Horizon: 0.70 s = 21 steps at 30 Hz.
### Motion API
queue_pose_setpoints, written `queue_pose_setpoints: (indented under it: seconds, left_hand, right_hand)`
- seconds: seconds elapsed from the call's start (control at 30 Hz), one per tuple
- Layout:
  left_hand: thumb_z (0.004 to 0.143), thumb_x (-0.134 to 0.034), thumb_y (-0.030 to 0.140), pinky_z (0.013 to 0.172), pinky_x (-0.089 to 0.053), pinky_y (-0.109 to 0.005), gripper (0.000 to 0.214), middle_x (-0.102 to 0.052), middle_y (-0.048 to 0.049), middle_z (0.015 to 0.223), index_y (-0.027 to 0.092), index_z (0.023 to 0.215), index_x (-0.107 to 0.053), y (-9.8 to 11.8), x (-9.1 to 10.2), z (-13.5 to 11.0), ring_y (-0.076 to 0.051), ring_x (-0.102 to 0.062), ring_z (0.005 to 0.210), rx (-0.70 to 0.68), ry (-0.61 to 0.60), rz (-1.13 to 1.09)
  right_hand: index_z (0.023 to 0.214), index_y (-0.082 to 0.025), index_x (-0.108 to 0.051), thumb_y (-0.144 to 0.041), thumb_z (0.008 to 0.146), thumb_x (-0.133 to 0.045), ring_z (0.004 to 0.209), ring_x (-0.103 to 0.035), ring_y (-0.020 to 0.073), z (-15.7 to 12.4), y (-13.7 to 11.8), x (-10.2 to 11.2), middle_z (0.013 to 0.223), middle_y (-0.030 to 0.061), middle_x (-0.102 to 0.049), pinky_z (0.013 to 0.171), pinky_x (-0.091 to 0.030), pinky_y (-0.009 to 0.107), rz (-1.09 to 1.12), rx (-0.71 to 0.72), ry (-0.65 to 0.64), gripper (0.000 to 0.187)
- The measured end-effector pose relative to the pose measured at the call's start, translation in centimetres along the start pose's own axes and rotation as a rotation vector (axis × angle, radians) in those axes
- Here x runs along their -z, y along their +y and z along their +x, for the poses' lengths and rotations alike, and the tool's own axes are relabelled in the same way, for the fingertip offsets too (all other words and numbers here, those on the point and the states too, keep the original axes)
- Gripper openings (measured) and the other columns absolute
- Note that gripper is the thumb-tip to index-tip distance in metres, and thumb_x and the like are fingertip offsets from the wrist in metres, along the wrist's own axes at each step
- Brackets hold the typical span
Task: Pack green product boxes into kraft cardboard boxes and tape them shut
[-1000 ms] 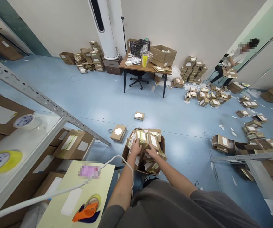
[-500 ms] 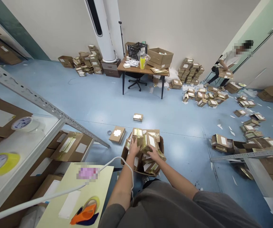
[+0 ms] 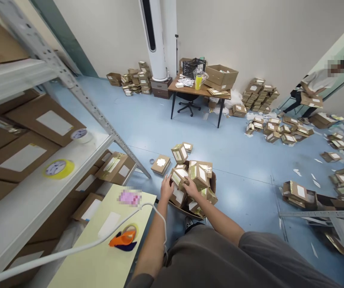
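Counted in view: one left hand [image 3: 167,188] and one right hand [image 3: 191,188] of the wearer, over one open cardboard carton [image 3: 213,183] heaped with parcels, with two loose parcels [image 3: 160,165] on the floor beside it. Also one co-worker [image 3: 317,84], one desk [image 3: 198,89], one swivel chair [image 3: 188,105], one black plastic crate [image 3: 194,68], two tape rolls [image 3: 59,169] on a shelf [image 3: 16,224], and one orange tape dispenser [image 3: 123,239].

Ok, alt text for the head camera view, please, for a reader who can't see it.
The left hand and right hand work among small cardboard parcels heaped in an open cardboard box on a blue floor. Farther off, a person carries a parcel near more piles.
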State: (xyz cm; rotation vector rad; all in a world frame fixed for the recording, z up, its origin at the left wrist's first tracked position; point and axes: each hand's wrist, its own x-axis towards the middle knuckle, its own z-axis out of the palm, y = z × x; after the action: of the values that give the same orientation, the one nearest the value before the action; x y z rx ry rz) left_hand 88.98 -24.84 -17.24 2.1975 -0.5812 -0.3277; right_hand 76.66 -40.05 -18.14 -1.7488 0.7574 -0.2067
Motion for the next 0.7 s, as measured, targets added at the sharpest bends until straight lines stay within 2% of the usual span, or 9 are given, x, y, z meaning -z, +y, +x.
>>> queue_pose_setpoints:
  seconds: [0.13,0.2,0.3,0.43,0.57,0.7]
  left_hand:
    - [0.090,-0.067,0.024,0.132,-0.039,-0.058,0.054,-0.060,-0.0196,0.160,0.018,0.144,-0.071,-2.1,5.2,-4.3,-0.037,-0.052,0.154,0.028,0.169,-0.130]
    - [0.094,-0.067,0.030,0.128,-0.044,-0.057,0.053,-0.063,-0.0180,0.157,0.021,0.146,-0.069,-3.1,8.2,-6.8,-0.035,-0.057,0.149,0.086,0.270,-0.236]
    - [0.101,-0.063,0.041,0.118,-0.054,-0.050,0.057,-0.065,-0.0171,0.155,0.023,0.155,-0.062,-4.5,12.9,-10.8,-0.031,-0.066,0.138,0.218,0.426,-0.423]
    - [0.105,-0.062,0.050,0.121,-0.052,-0.046,0.058,-0.063,-0.0174,0.159,0.023,0.156,-0.061,-6.4,18.4,-16.4,-0.030,-0.064,0.141,0.291,0.593,-0.524]
    - [0.106,-0.060,0.051,0.123,-0.050,-0.048,0.056,-0.059,-0.0166,0.163,0.025,0.156,-0.062,-8.8,22.1,-21.8,-0.030,-0.064,0.142,0.333,0.692,-0.557]
    - [0.107,-0.059,0.051,0.122,-0.051,-0.046,0.056,-0.057,-0.0161,0.165,0.025,0.157,-0.060,-11.5,24.3,-27.0,-0.030,-0.063,0.142,0.391,0.784,-0.567]
  right_hand:
    - [0.147,-0.024,-0.067,-0.026,0.087,-0.066,0.130,-0.071,0.0316,-1.4,-2.9,-4.2,0.145,0.0116,-0.072,0.112,-0.058,0.050,-0.047,0.137,-0.048,0.060]
    - [0.147,-0.025,-0.067,-0.029,0.090,-0.066,0.130,-0.071,0.0318,-2.3,-4.7,-6.5,0.146,0.0122,-0.072,0.109,-0.060,0.050,-0.060,0.214,-0.069,0.057]
    - [0.147,-0.025,-0.068,-0.035,0.094,-0.066,0.134,-0.068,0.0327,-4.0,-7.6,-9.8,0.141,0.0132,-0.074,0.112,-0.057,0.052,-0.083,0.322,-0.096,0.055]
    - [0.148,-0.023,-0.068,-0.038,0.096,-0.066,0.139,-0.064,0.0329,-6.7,-10.6,-13.9,0.143,0.0135,-0.073,0.118,-0.053,0.053,-0.103,0.473,-0.165,0.054]
    - [0.149,-0.022,-0.067,-0.037,0.097,-0.067,0.143,-0.062,0.0321,-9.9,-12.2,-18.5,0.151,0.0146,-0.069,0.123,-0.049,0.053,-0.133,0.605,-0.261,0.054]
    - [0.148,-0.022,-0.067,-0.037,0.099,-0.065,0.147,-0.060,0.0318,-13.2,-13.0,-22.8,0.152,0.0152,-0.069,0.126,-0.047,0.052,-0.167,0.696,-0.356,0.052]
